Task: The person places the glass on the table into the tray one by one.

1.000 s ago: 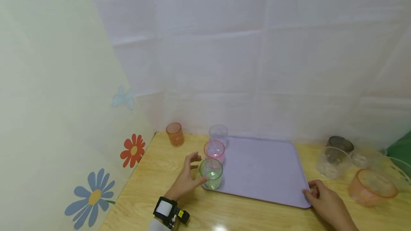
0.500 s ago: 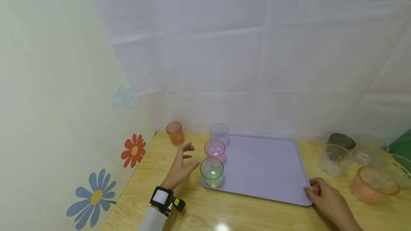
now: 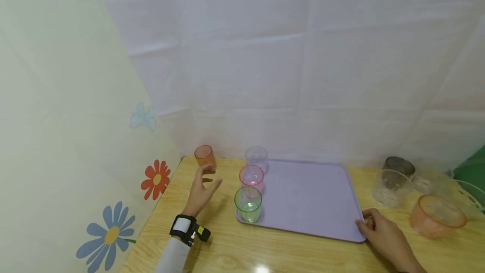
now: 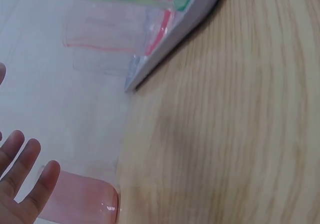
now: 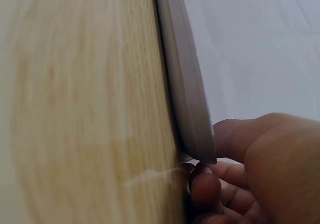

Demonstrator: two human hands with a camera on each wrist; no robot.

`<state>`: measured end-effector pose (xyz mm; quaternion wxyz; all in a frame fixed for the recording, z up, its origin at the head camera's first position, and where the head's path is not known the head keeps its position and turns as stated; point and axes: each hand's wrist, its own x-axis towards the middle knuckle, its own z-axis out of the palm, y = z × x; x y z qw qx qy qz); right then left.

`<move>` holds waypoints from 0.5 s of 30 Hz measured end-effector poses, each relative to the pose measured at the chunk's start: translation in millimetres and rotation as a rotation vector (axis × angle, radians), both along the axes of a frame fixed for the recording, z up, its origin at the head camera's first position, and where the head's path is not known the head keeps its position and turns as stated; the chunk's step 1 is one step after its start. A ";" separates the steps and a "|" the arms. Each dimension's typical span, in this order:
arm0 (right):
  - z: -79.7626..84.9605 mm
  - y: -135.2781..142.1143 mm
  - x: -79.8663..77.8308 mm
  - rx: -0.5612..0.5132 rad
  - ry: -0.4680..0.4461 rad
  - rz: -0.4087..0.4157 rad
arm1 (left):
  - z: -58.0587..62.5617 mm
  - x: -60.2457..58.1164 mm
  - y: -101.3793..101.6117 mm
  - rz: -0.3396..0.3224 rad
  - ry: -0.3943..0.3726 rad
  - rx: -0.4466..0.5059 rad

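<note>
In the head view my left hand (image 3: 199, 191) is spread just in front of an orange tumbler (image 3: 205, 154), its fingertips overlapping the lower part. The left wrist view has the loose fingers (image 4: 45, 184) over the same orange tumbler (image 4: 85, 200), palm holding nothing. My right hand (image 3: 387, 234) grips the near right corner of a lilac tray (image 3: 307, 197), thumb on top and fingers curled at the underside. Along the tray's left side stand a green-rimmed tumbler (image 3: 248, 205), a pink one (image 3: 251, 179) and a clear one (image 3: 256, 157), all upright.
Right of the tray, a dark grey tumbler (image 3: 398, 167), a clear tumbler (image 3: 390, 191) and a wide orange bowl (image 3: 435, 218) stand on the wooden table (image 3: 295, 252). A clear bowl (image 3: 467, 191) sits behind the orange one. A white sheet (image 3: 242, 62) hangs at the back.
My left hand has come away from the green tumbler and moved left and back to the orange tumbler. The right hand stays on the tray corner.
</note>
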<state>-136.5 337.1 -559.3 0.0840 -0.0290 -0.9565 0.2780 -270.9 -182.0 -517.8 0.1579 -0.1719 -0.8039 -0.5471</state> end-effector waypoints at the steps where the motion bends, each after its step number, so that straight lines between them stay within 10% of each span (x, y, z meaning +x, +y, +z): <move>1: -0.2 0.2 0.0 -0.004 -0.003 0.003 | 0.1 -0.9 -1.5 0.012 0.000 0.002; 15: 4.7 -0.5 1.3 -0.014 -0.032 0.012 | 1.9 -13.8 -12.4 0.139 0.032 0.011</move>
